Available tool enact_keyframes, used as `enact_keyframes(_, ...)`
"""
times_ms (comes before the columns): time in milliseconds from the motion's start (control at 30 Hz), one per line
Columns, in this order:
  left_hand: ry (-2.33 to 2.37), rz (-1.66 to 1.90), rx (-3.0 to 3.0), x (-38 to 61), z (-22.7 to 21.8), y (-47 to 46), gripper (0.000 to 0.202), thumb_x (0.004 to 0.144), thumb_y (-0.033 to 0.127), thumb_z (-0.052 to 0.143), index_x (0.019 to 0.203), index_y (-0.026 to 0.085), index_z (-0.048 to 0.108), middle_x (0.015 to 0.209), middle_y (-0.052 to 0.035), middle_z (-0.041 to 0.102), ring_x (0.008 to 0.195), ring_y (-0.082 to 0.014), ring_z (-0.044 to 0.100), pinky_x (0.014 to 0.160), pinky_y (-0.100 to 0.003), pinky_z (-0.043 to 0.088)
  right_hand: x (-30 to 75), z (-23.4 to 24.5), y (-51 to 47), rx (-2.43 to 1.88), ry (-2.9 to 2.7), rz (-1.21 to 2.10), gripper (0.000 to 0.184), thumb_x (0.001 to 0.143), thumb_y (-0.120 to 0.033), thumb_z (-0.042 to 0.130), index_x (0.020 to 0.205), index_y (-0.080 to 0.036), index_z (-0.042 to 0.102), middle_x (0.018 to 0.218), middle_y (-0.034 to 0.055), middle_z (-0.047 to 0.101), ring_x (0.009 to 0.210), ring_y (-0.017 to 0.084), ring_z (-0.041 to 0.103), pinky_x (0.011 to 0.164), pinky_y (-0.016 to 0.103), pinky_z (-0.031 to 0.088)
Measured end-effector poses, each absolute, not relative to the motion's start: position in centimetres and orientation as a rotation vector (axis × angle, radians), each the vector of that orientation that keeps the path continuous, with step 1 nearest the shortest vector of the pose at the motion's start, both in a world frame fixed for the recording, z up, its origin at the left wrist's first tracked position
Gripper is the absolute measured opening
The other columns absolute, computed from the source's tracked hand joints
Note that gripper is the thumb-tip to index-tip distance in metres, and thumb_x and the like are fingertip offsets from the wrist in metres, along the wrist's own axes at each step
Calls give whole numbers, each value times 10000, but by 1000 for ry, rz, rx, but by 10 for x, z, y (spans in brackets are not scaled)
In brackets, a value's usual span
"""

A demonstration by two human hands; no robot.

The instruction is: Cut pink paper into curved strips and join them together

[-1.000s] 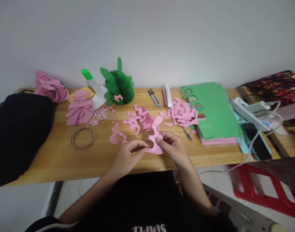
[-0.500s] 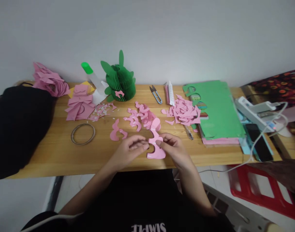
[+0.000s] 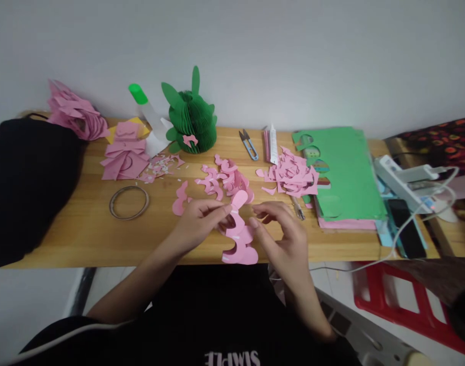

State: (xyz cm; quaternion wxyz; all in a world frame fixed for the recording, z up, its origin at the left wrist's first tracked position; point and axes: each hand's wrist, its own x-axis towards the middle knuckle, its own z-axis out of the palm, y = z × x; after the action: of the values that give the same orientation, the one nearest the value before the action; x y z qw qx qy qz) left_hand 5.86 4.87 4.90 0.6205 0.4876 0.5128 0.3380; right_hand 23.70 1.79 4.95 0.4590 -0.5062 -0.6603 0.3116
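Observation:
Between my hands, near the table's front edge, hangs a wavy pink paper cutout [image 3: 238, 236] with pale strips along its left-side curves. My left hand [image 3: 198, 221] pinches its upper left edge between thumb and fingers. My right hand [image 3: 282, 229] is just to the right of the cutout, its thumb and fingers apart and nothing between them. Behind the cutout lies a heap of curled pink paper pieces [image 3: 232, 178]. Another pink cutout piece [image 3: 180, 199] rests by my left hand, partly hidden by it.
A green honeycomb paper figure [image 3: 192, 122] stands at the back beside a glue bottle [image 3: 150, 114]. Thread snips [image 3: 248, 146], tubes [image 3: 271, 145], pink scraps [image 3: 293, 173] and a craft knife [image 3: 298, 208] lie rightward, before green sheets [image 3: 347, 175]. A tape ring [image 3: 129, 202] lies left.
My right hand has let go of the cutout and moved slightly right, its fingers spreading. My left hand has taken hold of the cutout's upper left edge, and the cutout has shifted left.

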Motion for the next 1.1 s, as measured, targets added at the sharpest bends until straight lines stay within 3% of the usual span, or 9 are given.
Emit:
enact_keyframes(100,1168,717,1157,59,57,49,265,764,364,623,599,161,664,589,-31,687,550,-139,646,549,-235,547,238,60,22,-1131,-1891,474,159,874,-119,611,971,-216,692,941,68,649,880,186,636,757,339,533)
enact_keyframes(233,1131,692,1156,60,62,49,243,773,328,608,610,157,665,606,-31,701,548,-133,656,547,-228,553,237,63,26,-1096,-2029,321,153,874,-123,611,975,-196,701,941,83,634,842,191,629,717,347,538)
enact_keyframes(767,1078,749,1209,60,68,48,278,792,295,591,550,182,668,569,-20,698,521,-132,647,522,-223,543,240,68,24,-1081,-2104,317,182,878,-121,609,1029,-208,661,990,87,626,899,206,613,749,365,528)
enact_keyframes(900,1059,743,1165,64,52,48,252,812,324,605,623,168,664,594,-16,690,533,-124,644,534,-216,536,241,60,24,-1168,-1989,569,181,874,-155,619,1045,-213,623,977,68,632,863,181,628,735,328,534)
enact_keyframes(1033,1052,623,1107,77,15,43,291,873,374,528,746,141,648,621,-21,672,493,-123,620,494,-225,513,240,30,21,-1453,-1741,991,430,792,-240,676,1187,-209,510,935,39,637,662,143,626,586,285,528)
enact_keyframes(1100,1075,612,1112,81,3,40,297,886,354,508,733,136,640,634,-33,669,526,-137,627,526,-245,520,239,15,19,-1555,-1635,1065,450,767,-254,657,1186,-205,499,900,33,645,624,143,625,567,286,518)
